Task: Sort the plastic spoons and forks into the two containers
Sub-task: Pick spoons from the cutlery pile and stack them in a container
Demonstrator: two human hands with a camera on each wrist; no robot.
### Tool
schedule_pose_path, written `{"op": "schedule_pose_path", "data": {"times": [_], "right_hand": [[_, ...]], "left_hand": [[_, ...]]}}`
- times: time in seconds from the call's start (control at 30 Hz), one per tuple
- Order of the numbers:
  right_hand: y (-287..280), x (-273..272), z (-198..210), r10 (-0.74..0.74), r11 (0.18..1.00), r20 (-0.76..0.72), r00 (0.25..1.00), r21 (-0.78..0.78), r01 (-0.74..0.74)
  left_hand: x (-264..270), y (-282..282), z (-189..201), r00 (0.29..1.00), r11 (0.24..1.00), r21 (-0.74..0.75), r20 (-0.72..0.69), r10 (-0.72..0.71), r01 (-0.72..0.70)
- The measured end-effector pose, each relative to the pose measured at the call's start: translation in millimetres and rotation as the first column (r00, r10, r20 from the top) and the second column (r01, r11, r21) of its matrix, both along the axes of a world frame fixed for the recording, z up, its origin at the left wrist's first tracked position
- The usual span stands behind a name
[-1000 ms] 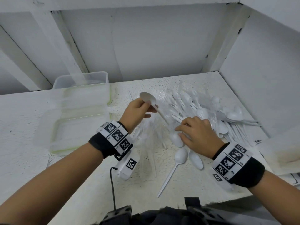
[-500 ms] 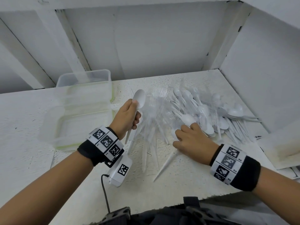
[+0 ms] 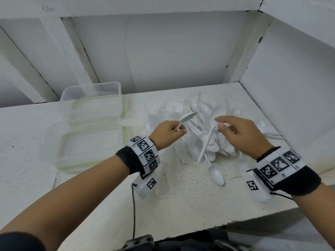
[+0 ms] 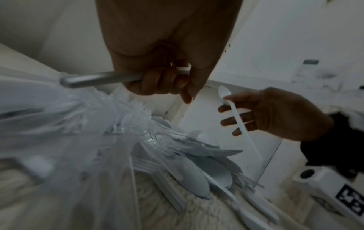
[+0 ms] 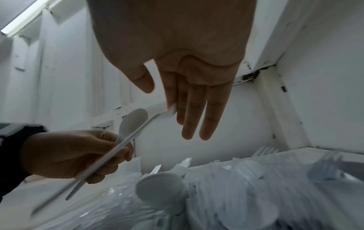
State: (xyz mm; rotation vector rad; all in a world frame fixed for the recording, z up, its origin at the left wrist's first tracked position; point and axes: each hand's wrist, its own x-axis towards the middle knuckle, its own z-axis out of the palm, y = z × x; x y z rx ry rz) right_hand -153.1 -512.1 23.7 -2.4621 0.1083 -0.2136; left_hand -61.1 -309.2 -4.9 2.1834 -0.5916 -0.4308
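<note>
My left hand (image 3: 178, 130) grips the handle of a white plastic spoon (image 3: 188, 117) whose bowl points up and to the right. My right hand (image 3: 220, 124) pinches a second white spoon (image 4: 236, 115) just above the pile of spoons and forks (image 3: 210, 145), its handle hanging down to the left. The two hands are close together, not touching. Two clear containers stand at the left, a far one (image 3: 116, 98) and a near one (image 3: 72, 167). Clear forks (image 3: 163, 110) lie at the pile's far left.
One loose spoon (image 3: 216, 175) lies on the table near the pile's front. White walls close the back and the right side. The table's front edge (image 3: 235, 223) runs just below my forearms. A black cable (image 3: 134, 214) hangs from my left wrist camera.
My right hand has come up off the pile with a spoon pinched in it. My left hand, still holding its spoon, has moved right toward the right hand.
</note>
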Motion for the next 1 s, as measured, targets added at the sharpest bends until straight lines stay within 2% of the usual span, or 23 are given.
{"op": "schedule_pose_path", "data": {"times": [0.13,0.23,0.3,0.37,0.43,0.53,0.63,0.73,0.8,0.87,0.93,1.0], "right_hand": [[-7.4,8.5,-7.7,-0.167,0.97,0.015,0.986,0.183,0.162],[-4.3,12.8,-14.0,-0.262,0.919,0.059,0.963,0.32,0.23],[-4.0,16.0,-17.9,-0.287,0.912,0.082,0.954,0.328,0.246],[-3.9,18.8,-20.0,-0.298,0.917,0.09,0.95,0.304,0.259],[-3.8,21.0,-19.1,-0.312,0.915,0.097,0.945,0.297,0.272],[-0.9,23.0,-10.7,-0.292,0.905,0.152,0.944,0.363,0.222],[1.5,25.6,1.0,-0.249,0.893,0.26,0.933,0.434,0.118],[1.1,31.9,7.6,-0.24,0.902,0.296,0.924,0.42,0.1],[1.2,34.5,8.3,-0.218,0.94,0.204,0.955,0.306,0.149],[3.8,30.4,6.2,-0.134,0.982,0.053,0.99,0.138,0.126],[6.1,21.6,1.6,-0.022,0.999,-0.083,0.996,0.042,0.025],[5.3,9.9,-5.5,0.102,0.989,-0.266,0.959,-0.074,-0.126]], "left_hand": [[17.2,-37.7,-8.3,0.958,0.96,0.166,0.137,-0.251,0.228],[28.7,-56.2,-17.0,0.918,0.89,0.314,0.113,-0.379,0.329],[31.5,-62.0,-20.9,0.895,0.841,0.388,0.081,-0.439,0.377],[30.9,-63.2,-23.8,0.889,0.832,0.393,0.074,-0.453,0.391],[30.7,-61.8,-26.5,0.893,0.862,0.323,0.095,-0.439,0.39],[32.8,-57.3,-25.3,0.917,0.922,0.17,0.141,-0.372,0.348],[39.1,-53.7,-19.1,0.95,0.971,0.025,0.201,-0.238,0.238],[44.3,-48.3,-9.3,0.989,0.979,-0.181,0.127,-0.077,0.099],[47.8,-42.5,1.4,0.998,0.952,-0.307,0.054,0.035,-0.017],[52.4,-35.1,14.3,0.99,0.918,-0.378,0.031,0.139,-0.117],[59.7,-24.5,23.2,0.972,0.897,-0.397,0.043,0.231,-0.196],[66.4,-11.4,25.9,0.958,0.879,-0.406,0.025,0.286,-0.252]]}}
